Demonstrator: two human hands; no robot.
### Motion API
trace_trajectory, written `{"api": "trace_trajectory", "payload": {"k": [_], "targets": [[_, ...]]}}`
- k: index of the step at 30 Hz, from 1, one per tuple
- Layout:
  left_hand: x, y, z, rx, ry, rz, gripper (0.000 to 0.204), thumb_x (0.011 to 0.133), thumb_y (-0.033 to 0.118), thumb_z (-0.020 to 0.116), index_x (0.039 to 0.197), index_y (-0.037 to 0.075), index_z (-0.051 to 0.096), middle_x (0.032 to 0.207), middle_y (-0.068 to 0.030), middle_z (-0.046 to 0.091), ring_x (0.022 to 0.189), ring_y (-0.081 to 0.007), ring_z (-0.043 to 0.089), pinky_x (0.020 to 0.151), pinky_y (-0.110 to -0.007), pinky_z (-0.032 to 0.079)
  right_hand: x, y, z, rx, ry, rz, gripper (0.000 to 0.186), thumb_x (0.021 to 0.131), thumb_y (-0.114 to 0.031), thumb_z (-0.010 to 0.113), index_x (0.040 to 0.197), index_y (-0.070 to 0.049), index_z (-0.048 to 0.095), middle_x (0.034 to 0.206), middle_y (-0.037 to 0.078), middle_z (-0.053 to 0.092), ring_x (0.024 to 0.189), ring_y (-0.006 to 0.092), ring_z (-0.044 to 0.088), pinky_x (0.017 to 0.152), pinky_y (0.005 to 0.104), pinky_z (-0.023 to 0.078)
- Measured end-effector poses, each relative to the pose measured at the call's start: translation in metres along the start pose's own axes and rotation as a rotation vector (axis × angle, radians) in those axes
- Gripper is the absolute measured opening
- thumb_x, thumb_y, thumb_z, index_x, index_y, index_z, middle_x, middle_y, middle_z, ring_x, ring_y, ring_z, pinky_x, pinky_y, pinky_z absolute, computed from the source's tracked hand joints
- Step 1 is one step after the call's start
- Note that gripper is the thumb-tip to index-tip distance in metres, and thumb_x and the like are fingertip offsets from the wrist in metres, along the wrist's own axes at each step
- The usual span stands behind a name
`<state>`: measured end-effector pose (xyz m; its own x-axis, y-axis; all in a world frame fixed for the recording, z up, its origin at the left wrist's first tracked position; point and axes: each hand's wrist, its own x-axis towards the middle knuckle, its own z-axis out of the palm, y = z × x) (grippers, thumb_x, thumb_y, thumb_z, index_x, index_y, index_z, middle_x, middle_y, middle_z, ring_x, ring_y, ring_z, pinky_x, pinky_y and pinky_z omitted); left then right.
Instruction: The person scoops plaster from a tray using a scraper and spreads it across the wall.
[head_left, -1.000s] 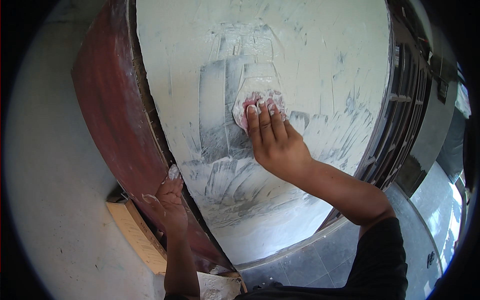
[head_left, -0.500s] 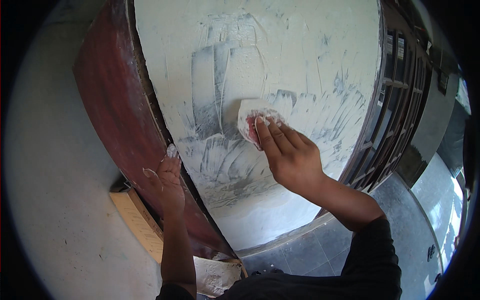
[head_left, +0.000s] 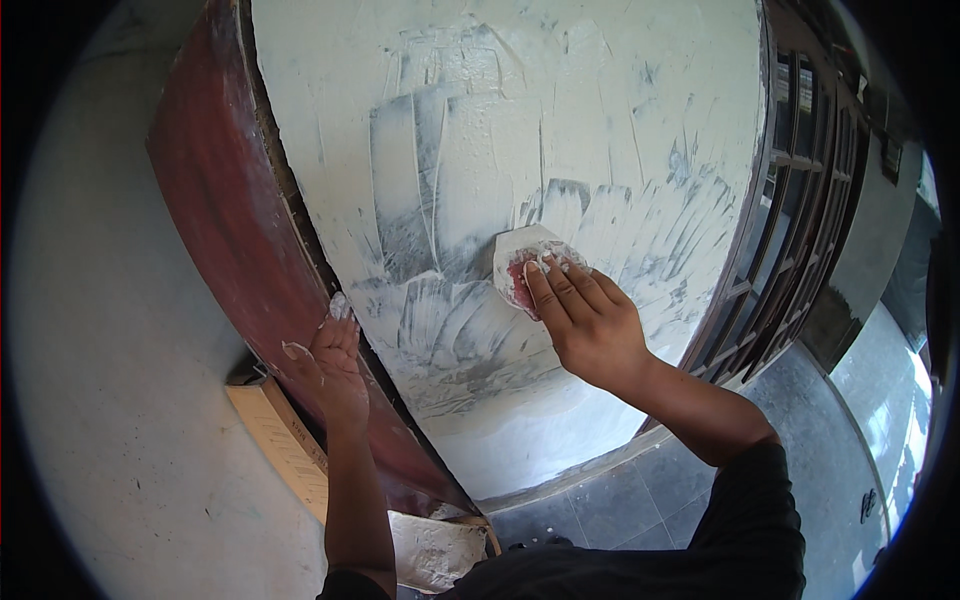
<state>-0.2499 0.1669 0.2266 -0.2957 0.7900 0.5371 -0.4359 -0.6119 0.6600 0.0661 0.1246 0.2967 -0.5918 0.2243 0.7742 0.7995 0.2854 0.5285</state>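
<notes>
On the one wall [head_left: 640, 90] beyond the fingers [head_left: 566, 288], I'd overlap smooth strokes under even pressure. I count one red panel [head_left: 215, 190] behind the left hand [head_left: 334, 365], its fingers released; two hands in all; and one scraper [head_left: 517, 248], grasped in the fingers of the right hand [head_left: 597, 328], its blade just past their tips at the wall.

The person's right hand [head_left: 597, 325] holds a paste-smeared, red-patched spreader [head_left: 518, 262] against the streaked wall [head_left: 590, 110] — the left hand [head_left: 340, 370], spread open and white-tipped, is by the dark-red panel [head_left: 215, 180], near a tan box [head_left: 275, 425].
</notes>
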Motion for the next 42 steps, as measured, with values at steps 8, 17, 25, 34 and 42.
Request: {"api": "trace_trajectory", "payload": {"k": [8,17,25,34,42], "targets": [[-0.005,0.005,0.0,0.012,0.018,0.008,0.098,0.094,0.072,0.024,0.133,-0.016,0.041,0.145,-0.0272,0.041,0.136,-0.0383,0.039,0.117,-0.047,0.025,0.054,0.04,0.014,-0.192,0.11,0.043,0.046,0.079,-0.009,0.06,0.122,0.007,0.06,0.111,0.023,0.067,0.098,0.033,0.068,0.081,0.0398,0.057],[0.002,0.008,-0.01,-0.021,-0.079,0.026,0.095,0.096,0.07,0.027,0.131,-0.017,0.043,0.144,-0.0291,0.041,0.135,-0.04,0.039,0.116,-0.048,0.027,-0.063,-0.084,0.048,0.117,-0.086,-0.165,0.036,0.087,-0.013,0.058,0.115,0.009,0.062,0.098,0.025,0.069,0.09,0.0356,0.07,0.072,0.0395,0.061],[0.003,0.01,-0.007,-0.026,-0.024,-0.018,0.098,0.095,0.071,0.025,0.135,-0.018,0.039,0.145,-0.0304,0.039,0.138,-0.0397,0.037,0.117,-0.046,0.024,0.01,0.021,-0.016,0.052,0.061,0.099,0.046,0.081,-0.012,0.062,0.122,0.007,0.059,0.111,0.023,0.067,0.096,0.0302,0.069,0.08,0.0357,0.058],[0.0,0.009,0.005,-0.051,0.079,-0.017,0.099,0.095,0.071,0.027,0.135,-0.018,0.037,0.141,-0.0367,0.039,0.137,-0.0419,0.036,0.118,-0.047,0.024,0.017,0.064,0.007,-0.171,0.094,0.046,0.042,0.085,-0.013,0.061,0.124,0.003,0.06,0.113,0.02,0.067,0.103,0.0312,0.067,0.087,0.0397,0.055],[0.004,0.009,-0.016,-0.082,0.028,0.001,0.097,0.093,0.072,0.03,0.13,-0.017,0.043,0.135,-0.0324,0.047,0.131,-0.0392,0.044,0.115,-0.047,0.029,0.03,0.075,-0.005,-0.134,0.143,0.074,0.041,0.084,-0.014,0.061,0.123,0.001,0.062,0.112,0.018,0.068,0.103,0.0296,0.067,0.086,0.041,0.054]]}}
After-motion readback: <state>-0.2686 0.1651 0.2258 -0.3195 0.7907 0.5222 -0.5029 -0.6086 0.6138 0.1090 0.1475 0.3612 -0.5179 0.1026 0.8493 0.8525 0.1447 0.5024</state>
